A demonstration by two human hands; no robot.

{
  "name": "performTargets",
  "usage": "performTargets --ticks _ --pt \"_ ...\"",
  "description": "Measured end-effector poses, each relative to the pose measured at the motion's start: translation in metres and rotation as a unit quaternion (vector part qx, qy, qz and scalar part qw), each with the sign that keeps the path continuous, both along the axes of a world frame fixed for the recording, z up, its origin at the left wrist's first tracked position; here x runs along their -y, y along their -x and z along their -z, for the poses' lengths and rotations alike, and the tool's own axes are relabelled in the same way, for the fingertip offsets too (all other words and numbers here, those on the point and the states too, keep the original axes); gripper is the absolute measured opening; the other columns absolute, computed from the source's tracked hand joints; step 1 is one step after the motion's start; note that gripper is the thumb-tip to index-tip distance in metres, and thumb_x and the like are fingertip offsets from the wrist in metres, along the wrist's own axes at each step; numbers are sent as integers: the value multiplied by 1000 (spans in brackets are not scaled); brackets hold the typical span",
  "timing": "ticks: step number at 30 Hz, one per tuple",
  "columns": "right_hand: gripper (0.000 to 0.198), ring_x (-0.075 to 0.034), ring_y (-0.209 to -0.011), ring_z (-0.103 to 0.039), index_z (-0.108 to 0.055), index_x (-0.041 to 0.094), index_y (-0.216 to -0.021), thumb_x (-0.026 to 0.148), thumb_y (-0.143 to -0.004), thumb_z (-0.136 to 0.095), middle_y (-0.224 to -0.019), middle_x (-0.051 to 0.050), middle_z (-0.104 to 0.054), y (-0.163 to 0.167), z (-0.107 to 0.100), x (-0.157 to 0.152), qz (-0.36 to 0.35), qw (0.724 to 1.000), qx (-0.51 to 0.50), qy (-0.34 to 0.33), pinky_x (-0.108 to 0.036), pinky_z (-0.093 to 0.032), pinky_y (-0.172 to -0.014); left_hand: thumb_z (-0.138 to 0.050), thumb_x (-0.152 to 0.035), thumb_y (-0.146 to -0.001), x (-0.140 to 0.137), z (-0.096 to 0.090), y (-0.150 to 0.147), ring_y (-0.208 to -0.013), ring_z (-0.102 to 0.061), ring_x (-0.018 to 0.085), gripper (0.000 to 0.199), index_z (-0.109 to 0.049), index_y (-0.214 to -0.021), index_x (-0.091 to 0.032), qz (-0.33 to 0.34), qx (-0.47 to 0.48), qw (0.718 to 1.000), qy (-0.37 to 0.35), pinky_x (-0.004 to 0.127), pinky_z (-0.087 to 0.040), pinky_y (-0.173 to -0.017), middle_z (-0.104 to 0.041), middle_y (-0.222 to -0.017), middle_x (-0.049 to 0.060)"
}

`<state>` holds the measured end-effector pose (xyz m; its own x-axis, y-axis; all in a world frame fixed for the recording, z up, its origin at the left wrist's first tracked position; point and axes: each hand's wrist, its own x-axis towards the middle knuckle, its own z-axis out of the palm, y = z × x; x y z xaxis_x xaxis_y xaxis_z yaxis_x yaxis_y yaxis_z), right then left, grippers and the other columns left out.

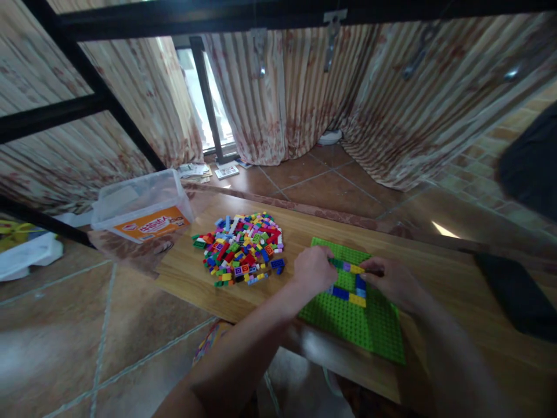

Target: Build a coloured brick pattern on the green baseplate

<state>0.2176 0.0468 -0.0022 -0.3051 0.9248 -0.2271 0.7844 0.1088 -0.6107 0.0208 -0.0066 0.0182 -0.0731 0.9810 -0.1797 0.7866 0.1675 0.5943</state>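
Note:
A green studded baseplate (335,318) lies on the wooden table under both my hands. On it, blue, light blue and yellow toy bricks (340,293) form part of a rectangular outline. My left hand (312,270) has its fingers closed at the left end of a row of toy bricks (346,266) in green, purple and yellow. At the yellow end, my right hand (394,281) pinches the same row. A dark strip shows by the right fingertips; I cannot tell what it is. The fingers hide the row's ends and some of the outline.
Left of the baseplate, a heap of mixed toy bricks (246,247) covers part of the wooden table (300,223). A clear plastic box (143,203) with an orange label stands beyond the table's left end. A dark flat object (520,293) lies at the right.

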Motion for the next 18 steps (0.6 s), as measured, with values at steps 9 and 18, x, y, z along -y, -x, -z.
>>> performTargets --ticks 9,18 --pt "26 -25 -70 -70 -73 21 -83 40 -67 -66 -77 -6 -76 -10 3 -3 -9 999 -41 19 -36 -52 -65 -47 -19 -81 8 -1 1 -94 -71 25 31 -72 -100 -22 28 -18 999 -36 36 -57 -84 -75 -96 9" --pt "34 -30 -82 -71 -73 23 -92 50 -75 -63 -90 -8 -77 3 -9 -2 62 993 -36 -89 -43 -54 -72 -45 -18 -84 11 -8 13 -94 -71 24 33 -73 -100 -23 -2 9 997 -73 35 -56 -87 -75 -99 7"
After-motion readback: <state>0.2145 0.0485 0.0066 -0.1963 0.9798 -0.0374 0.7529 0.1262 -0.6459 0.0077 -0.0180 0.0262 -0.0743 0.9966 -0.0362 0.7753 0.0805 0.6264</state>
